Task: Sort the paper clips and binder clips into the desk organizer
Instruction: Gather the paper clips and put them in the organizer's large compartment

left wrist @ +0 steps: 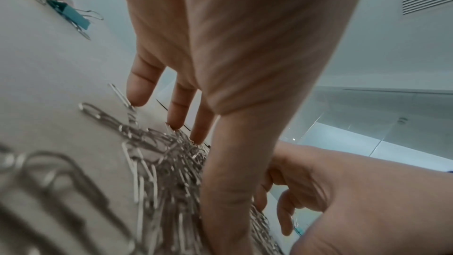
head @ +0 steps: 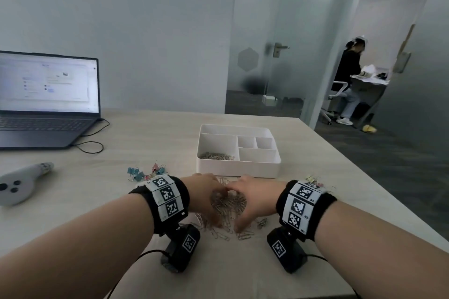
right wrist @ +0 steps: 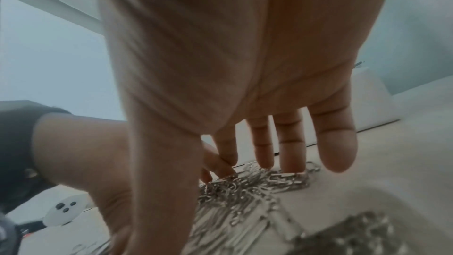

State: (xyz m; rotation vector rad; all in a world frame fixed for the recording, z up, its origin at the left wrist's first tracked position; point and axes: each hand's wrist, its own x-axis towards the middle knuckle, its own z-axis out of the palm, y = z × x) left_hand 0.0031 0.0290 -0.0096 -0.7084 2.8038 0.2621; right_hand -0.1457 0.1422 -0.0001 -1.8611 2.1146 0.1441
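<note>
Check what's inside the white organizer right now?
The desk organizer holds silver paper clips in its near-left compartment. The other compartments look bare, though the near wall hides part of their floors. No binder clips visible inside.

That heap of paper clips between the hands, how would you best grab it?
Probably scoop the paper clip heap from both flanks at table level: it is loose and tangled, with no handle. The left hand and right hand already bracket it, fingers extended.
</note>
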